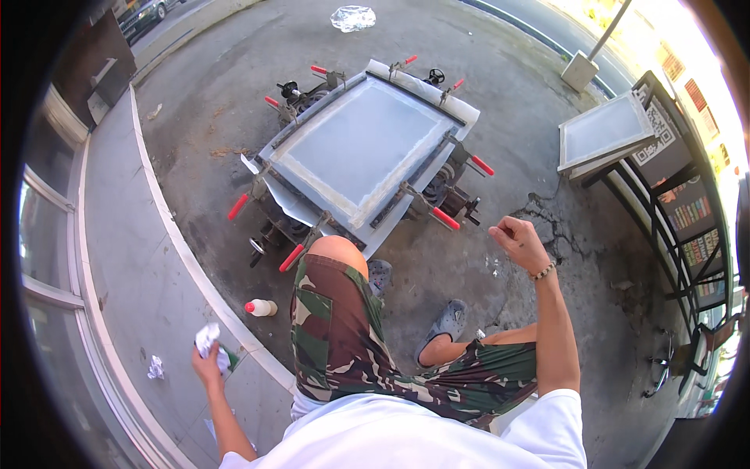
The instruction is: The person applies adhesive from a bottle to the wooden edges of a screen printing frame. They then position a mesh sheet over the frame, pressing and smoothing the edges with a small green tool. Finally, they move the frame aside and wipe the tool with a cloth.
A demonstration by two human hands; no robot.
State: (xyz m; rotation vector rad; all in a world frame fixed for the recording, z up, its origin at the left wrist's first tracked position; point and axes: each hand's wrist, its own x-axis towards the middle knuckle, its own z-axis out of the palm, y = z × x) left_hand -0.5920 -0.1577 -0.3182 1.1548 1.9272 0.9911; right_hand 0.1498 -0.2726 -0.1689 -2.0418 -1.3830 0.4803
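Observation:
Low on the left, my left hand (206,369) is closed around a crumpled white tissue (207,336). A green and white thing (226,359) shows just beside that hand; whether I also hold it I cannot tell. My right hand (522,246) is raised over the concrete, fingers curled in; anything inside them is hidden. Ahead of my knees stands a rectangular framed screen (355,144), its pale mesh bordered by whitish tape or glue. Several red-handled clamps (445,218) grip its edges. Neither hand touches the screen.
A white bottle with a red cap (262,307) is on the ground by the curb. Crumpled paper (156,367) lies on the tiled ledge. Silvery foil or plastic (353,19) lies far ahead. Another framed screen (605,134) leans against a black rack (637,199) at right.

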